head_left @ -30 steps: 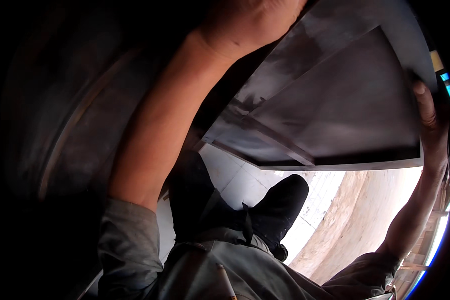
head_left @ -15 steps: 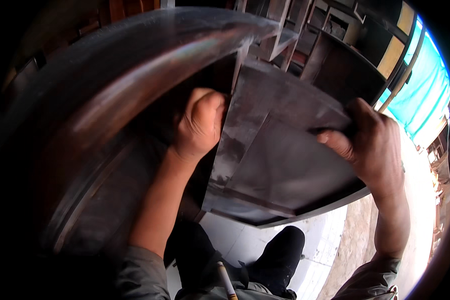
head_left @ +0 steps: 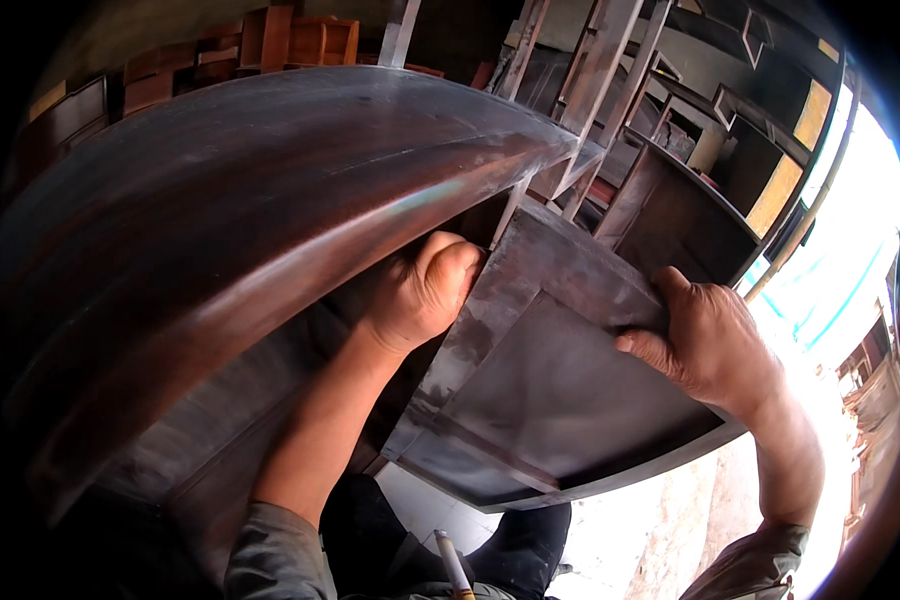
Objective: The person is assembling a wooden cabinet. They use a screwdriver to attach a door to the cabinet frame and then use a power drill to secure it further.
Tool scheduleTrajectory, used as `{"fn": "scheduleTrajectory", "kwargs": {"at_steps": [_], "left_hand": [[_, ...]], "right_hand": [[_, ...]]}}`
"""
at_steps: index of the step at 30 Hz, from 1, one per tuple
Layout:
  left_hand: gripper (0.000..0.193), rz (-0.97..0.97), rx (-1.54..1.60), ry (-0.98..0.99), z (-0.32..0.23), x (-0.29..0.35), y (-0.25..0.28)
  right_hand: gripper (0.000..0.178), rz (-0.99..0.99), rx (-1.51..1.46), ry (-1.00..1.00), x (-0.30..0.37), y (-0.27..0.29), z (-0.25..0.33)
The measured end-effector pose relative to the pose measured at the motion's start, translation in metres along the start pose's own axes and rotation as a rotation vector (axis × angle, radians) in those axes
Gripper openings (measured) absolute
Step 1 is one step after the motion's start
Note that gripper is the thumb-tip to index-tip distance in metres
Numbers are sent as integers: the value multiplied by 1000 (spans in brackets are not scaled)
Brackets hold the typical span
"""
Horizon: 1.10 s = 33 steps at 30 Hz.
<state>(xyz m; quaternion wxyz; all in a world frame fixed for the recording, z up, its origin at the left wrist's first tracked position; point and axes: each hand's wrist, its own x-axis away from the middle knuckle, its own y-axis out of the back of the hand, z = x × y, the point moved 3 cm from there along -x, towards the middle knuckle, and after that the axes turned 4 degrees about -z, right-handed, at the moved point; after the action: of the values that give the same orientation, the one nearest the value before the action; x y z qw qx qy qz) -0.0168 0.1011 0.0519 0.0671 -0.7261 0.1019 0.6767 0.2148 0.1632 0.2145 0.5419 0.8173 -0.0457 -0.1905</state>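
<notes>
A dark brown wooden cabinet (head_left: 300,180) fills the left and middle, and its panelled door (head_left: 570,360) stands swung out to the right. My right hand (head_left: 720,345) grips the door's outer edge, the thumb against the inner face and the fingers over the rim. My left hand (head_left: 432,290) is closed in a fist beside the door's hinge-side edge, under the cabinet's top. What it holds, if anything, is hidden by the fingers.
Behind the door stand bare wooden frames (head_left: 595,80) and another dark cabinet (head_left: 680,205). Reddish-brown furniture pieces (head_left: 270,40) line the back left. Below, a cigarette (head_left: 452,565) shows in front of my dark trousers (head_left: 515,550), above pale floor tiles (head_left: 420,505).
The view has shifted, so the cabinet, door and both hands appear lower and more of the background shows. My right hand keeps its grip on the door; my left remains closed by its edge.
</notes>
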Motion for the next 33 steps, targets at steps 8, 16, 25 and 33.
{"fn": "scheduleTrajectory", "kwargs": {"at_steps": [8, 16, 25, 33], "left_hand": [[25, -103, 1, -85, 2, 4, 1], [19, -55, -58, -117, -3, 0, 11], [17, -90, 16, -9, 6, 9, 3], [19, -49, 139, -13, 5, 5, 6]], "right_hand": [[70, 59, 10, -25, 2, 0, 11], [70, 25, 44, -26, 2, -3, 11], [68, -27, 87, 5, 0, -5, 12], [73, -31, 22, -80, 2, -10, 9]]}}
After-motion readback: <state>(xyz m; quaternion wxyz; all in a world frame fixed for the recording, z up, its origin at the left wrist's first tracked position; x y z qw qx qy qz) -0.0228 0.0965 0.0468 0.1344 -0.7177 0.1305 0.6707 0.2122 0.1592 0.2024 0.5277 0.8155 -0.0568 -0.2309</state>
